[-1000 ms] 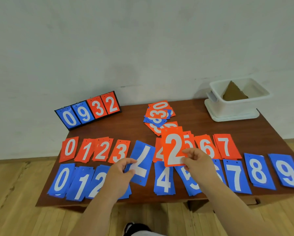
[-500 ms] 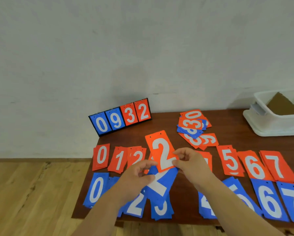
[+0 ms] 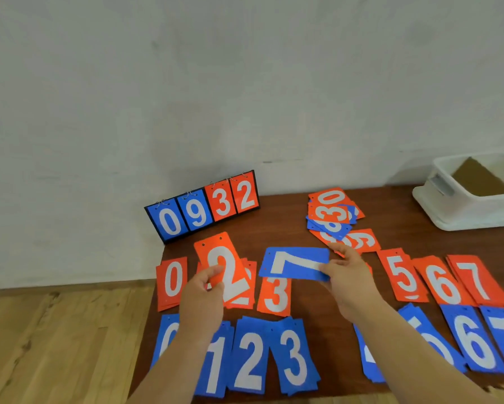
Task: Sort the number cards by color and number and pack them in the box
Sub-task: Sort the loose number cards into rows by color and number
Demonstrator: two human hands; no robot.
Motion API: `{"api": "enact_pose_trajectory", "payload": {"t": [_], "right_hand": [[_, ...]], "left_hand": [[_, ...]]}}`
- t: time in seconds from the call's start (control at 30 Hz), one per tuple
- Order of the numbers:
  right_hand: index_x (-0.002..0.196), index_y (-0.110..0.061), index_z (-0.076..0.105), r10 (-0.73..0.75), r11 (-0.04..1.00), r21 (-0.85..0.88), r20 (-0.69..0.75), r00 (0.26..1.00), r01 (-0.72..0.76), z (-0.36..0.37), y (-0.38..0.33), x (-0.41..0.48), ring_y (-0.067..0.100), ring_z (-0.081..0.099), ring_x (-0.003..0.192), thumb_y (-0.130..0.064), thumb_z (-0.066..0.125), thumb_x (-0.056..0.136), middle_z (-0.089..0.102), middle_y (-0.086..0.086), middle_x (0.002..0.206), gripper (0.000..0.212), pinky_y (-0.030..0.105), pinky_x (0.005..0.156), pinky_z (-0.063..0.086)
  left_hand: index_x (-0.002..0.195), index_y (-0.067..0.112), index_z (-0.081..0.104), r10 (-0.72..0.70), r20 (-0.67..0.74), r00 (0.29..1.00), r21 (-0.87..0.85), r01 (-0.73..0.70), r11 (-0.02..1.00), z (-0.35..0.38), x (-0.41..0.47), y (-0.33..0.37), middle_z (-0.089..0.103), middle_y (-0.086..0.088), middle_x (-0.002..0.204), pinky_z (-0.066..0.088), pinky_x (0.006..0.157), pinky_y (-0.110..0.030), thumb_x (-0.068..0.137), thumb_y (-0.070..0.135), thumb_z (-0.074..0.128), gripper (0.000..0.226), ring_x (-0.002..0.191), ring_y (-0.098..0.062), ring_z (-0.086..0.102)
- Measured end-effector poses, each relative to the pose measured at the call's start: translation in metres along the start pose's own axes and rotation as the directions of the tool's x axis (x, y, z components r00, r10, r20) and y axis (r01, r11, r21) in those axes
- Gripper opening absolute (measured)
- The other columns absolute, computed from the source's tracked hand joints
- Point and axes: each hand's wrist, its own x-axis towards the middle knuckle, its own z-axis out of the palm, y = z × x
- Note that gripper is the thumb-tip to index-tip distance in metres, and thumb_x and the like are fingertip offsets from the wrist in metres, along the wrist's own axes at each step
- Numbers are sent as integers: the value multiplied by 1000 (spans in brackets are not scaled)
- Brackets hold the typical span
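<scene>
My left hand [image 3: 201,298] holds an orange 2 card [image 3: 224,266] just above the orange 2 pile [image 3: 246,301]. My right hand [image 3: 347,275] grips a blue 7 card [image 3: 294,262], turned sideways over the orange 3 [image 3: 274,295]. Orange cards 0 [image 3: 172,282], 5 [image 3: 402,275], 6 [image 3: 443,284] and 7 [image 3: 478,279] lie in the far row. Blue cards 1 [image 3: 215,365], 2 [image 3: 249,360], 3 [image 3: 294,357], 6 [image 3: 472,342] lie in the near row. An unsorted pile [image 3: 332,217] sits behind. The white box [image 3: 472,211] stands at the far right.
A small flip scoreboard [image 3: 204,208] reading 0932 stands at the table's back left corner against the wall. The brown table [image 3: 274,223] ends at its left edge near the orange 0, with wooden floor [image 3: 55,345] beyond. A brown sheet lies inside the box.
The orange 2 has passed from my right hand to my left hand and moved left over the 2 pile. The blue 7 has passed to my right hand. The view shifted left.
</scene>
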Motion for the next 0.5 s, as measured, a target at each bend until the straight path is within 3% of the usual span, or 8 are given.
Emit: {"api": "enact_pose_trajectory", "payload": {"t": [0.07,0.13,0.2,0.27,0.4,0.5], "right_hand": [[123,-38,54,8,998,56,-31,999,-7,8,1,2,23,68,101,2,66,93,60,6,113,51,39,78,63],[120,-39,56,-27,1000,-10,-23,999,26,18,4,0,20,68,100,-1,65,95,59,-1,112,46,36,72,62],[114,-37,61,-38,993,-111,-28,999,35,27,11,-2,19,68,94,-7,65,96,62,0,112,36,35,66,61],[112,-34,64,-36,985,-171,-58,998,25,32,19,-3,18,66,86,-10,68,95,61,1,106,29,35,65,60],[108,-32,65,-3,982,-188,-98,995,-15,34,34,-4,18,65,87,-11,73,92,61,0,101,27,40,71,63],[106,-30,67,28,984,-171,-148,989,-54,30,50,-6,18,66,91,-10,75,90,63,0,104,27,40,69,63]], "left_hand": [[122,39,67,-21,41,999,0,21,1000,3,-1,-12,56,17,131,51,66,-8,100,9,59,38,93,4,60],[127,33,67,-45,105,994,-7,46,999,8,-4,-21,54,15,130,43,64,-6,101,7,57,38,103,5,52],[128,32,67,-72,132,989,-17,75,997,13,-3,-32,54,12,136,51,78,-13,101,8,56,37,119,-4,50],[125,36,65,-90,144,985,26,87,996,13,1,-43,54,8,140,59,91,-31,102,11,55,36,126,-14,54],[126,35,64,-71,183,980,135,47,990,17,27,-63,58,4,138,60,91,-42,103,11,52,36,119,-24,61],[132,31,63,-43,211,977,286,-20,958,33,55,-70,58,2,139,59,90,-36,102,7,50,40,119,-20,60]]}}
